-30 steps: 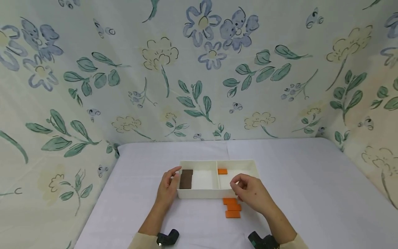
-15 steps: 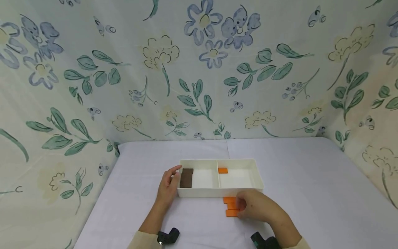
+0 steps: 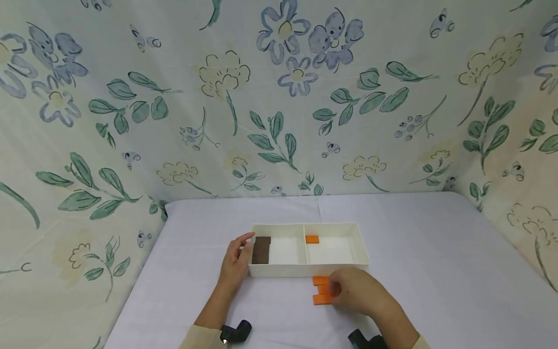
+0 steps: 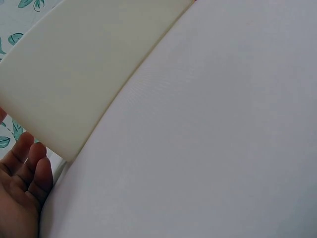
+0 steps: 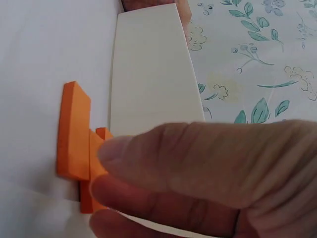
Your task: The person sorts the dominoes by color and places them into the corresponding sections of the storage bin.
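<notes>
A white two-compartment box (image 3: pixel 283 271) stands on the table. My left hand (image 3: pixel 237 261) rests against its left end, fingers lightly bent, as the left wrist view also shows. Dark brown blocks (image 3: pixel 261 252) lie along the left compartment's left wall. One orange block (image 3: pixel 312 239) lies by the divider in the right compartment. In front of the box, three orange blocks form a staggered row. My right hand (image 3: pixel 357 291) is at their right ends. In the right wrist view its thumb overlaps the middle orange block (image 5: pixel 96 166), beside the nearest orange block (image 5: pixel 74 131); thumb and forefinger are apart.
A white cloth (image 3: pixel 414 252) covers the table. Behind it and at both sides hangs a floral curtain (image 3: pixel 270 145). A black wrist device (image 3: pixel 235 332) sits at the left wrist and another (image 3: pixel 366 340) at the right.
My right hand has come down from over the right compartment to the orange blocks. The nearest block has shifted slightly left. My left hand has stayed at the box's end.
</notes>
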`<state>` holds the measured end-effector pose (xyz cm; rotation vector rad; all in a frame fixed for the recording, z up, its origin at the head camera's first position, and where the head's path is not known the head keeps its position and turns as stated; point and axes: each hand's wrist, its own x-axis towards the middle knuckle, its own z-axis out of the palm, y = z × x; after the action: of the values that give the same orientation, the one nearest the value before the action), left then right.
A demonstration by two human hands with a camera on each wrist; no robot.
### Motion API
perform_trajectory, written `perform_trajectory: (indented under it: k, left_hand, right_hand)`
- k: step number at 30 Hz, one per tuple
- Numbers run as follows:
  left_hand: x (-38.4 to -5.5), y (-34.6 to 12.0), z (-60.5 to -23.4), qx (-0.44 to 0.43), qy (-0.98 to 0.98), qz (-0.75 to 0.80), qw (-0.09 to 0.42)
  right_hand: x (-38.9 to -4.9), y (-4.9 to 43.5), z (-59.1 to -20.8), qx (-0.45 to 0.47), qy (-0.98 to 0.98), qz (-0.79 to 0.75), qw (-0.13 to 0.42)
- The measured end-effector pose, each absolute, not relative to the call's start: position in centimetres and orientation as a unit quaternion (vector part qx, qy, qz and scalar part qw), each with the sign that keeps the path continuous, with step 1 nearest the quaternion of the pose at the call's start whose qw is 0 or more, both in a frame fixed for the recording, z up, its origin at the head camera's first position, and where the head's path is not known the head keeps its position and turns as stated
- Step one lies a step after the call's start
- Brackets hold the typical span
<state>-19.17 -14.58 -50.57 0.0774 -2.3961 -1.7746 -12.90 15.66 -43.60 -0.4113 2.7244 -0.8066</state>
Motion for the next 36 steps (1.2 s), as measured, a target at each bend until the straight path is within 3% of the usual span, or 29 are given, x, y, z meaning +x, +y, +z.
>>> perform_trajectory:
  k: [20, 36]
  left_hand:
    - [-19.2, -14.6, -50.8, 0.023, -0.802, -0.591, 0.086]
    - [-19.1, -14.6, -50.8, 0.022, -0.8, -0.593, 0.09]
  right_hand:
    - [-12.6, 14.6, -43.7, -0.157, 0.949, -0.253, 0.102]
    - [-12.1, 14.1, -44.3, -0.152, 0.945, -0.266, 0.114]
